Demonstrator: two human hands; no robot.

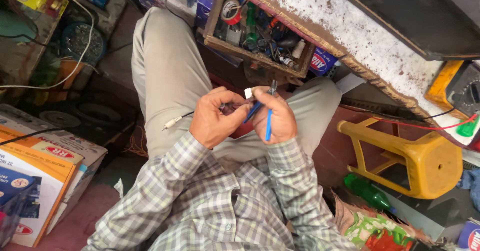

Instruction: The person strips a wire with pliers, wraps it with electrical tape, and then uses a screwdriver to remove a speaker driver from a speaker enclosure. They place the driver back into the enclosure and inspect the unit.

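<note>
The blue-handled pliers point(264, 108) sit above the person's lap, just in front of the open wooden drawer point(212, 40), held in the right hand point(274, 117). Their metal nose point(272, 87) is only partly visible and blurred; whether it is closed on anything cannot be told. The long axis runs steeply, nose up toward the drawer, handles down toward the person's chest; one blue handle pokes out below the fingers, the other crosses toward the left hand point(214, 120). The right hand is wrapped firmly around the handles. A small white piece point(248, 93) shows between the two thumbs, just beside the nose; its kind cannot be made out. The left hand is curled shut around a thin black cable point(186, 115), most of which is hidden inside the fist; the cable leaves the hand away from the pliers and ends in a pale plug point(170, 124) lying over the left trouser leg. Beyond the pliers, the drawer holds jumbled small tools and a tape roll, hard to separate. Right of the drawer runs a white speckled bench edge point(350, 26); below it stands a yellow plastic stool point(425, 161). Far left of the drawer, cardboard boxes point(45, 171) are cut off by the frame.
</note>
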